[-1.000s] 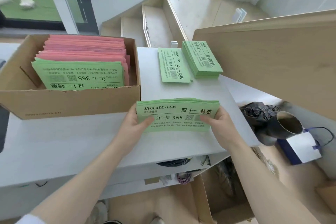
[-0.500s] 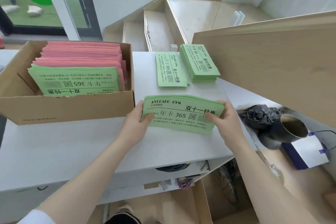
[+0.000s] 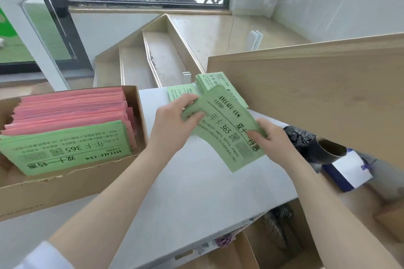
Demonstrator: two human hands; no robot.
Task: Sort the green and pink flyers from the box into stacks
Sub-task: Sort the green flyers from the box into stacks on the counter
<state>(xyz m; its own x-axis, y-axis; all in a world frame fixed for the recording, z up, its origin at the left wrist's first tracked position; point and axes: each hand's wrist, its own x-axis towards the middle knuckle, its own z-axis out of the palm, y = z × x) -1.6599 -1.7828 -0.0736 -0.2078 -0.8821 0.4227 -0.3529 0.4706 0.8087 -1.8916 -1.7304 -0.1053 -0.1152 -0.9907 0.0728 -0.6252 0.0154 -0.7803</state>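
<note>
Both my hands hold a bundle of green flyers (image 3: 227,131) above the white table (image 3: 196,192), turned diagonally. My left hand (image 3: 172,120) grips its upper left end and my right hand (image 3: 269,140) grips its lower right end. Behind the bundle a thick green stack (image 3: 207,79) and a thinner green stack (image 3: 177,93) lie at the table's far edge, partly hidden. The cardboard box (image 3: 72,183) on the left holds pink flyers (image 3: 70,107) at the back and green flyers (image 3: 67,146) in front.
A tall wooden panel (image 3: 317,98) rises close on the right. Below it sit a black plastic bag (image 3: 299,137), a dark cup (image 3: 332,148) and a white and blue paper bag (image 3: 347,170). Open cartons stand under the table.
The green bundle was lifted off the table near the front edge, rotated from level to diagonal, and carried away from me toward the far green stacks. Both hands kept their grip.
</note>
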